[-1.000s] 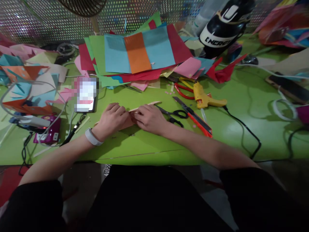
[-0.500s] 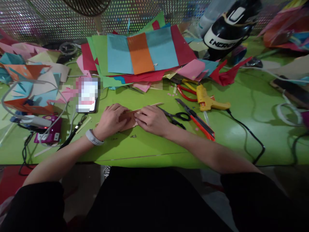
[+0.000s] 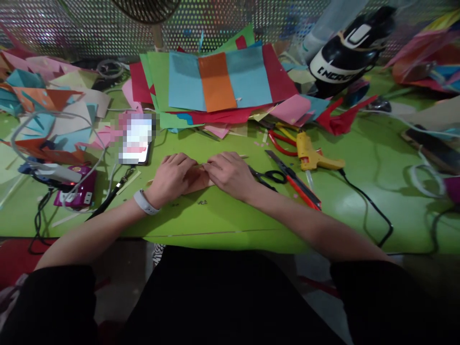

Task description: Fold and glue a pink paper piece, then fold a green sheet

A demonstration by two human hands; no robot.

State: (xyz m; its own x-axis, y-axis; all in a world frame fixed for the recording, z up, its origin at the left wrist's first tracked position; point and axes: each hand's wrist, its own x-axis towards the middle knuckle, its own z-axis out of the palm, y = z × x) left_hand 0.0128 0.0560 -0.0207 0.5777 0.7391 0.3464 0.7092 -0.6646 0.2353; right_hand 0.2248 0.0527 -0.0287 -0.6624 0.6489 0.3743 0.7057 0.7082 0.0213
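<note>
A small piece of orange-tan paper (image 3: 198, 184) lies low over the green table, held between both hands. My left hand (image 3: 172, 178) grips its left part with curled fingers, and a pale band circles that wrist. At the paper's upper right edge, my right hand (image 3: 230, 176) has its fingers pressed together on it, near the left fingertips. Much of the paper is hidden under the hands. A thin pale strip sticks out behind the right hand. Black-handled scissors (image 3: 276, 177) lie just right of that hand.
On the green table (image 3: 230, 218) are a red cutter (image 3: 302, 190), a yellow glue gun (image 3: 312, 154), red-handled pliers (image 3: 282, 143), a phone (image 3: 137, 139) and a purple power socket (image 3: 81, 189). Coloured paper sheets (image 3: 185, 81) and a black bottle (image 3: 338, 62) stand behind.
The view has shifted slightly. My right hand's fingers have moved up to the paper's upper edge, closer to my left fingertips. Both hands still hold the paper.
</note>
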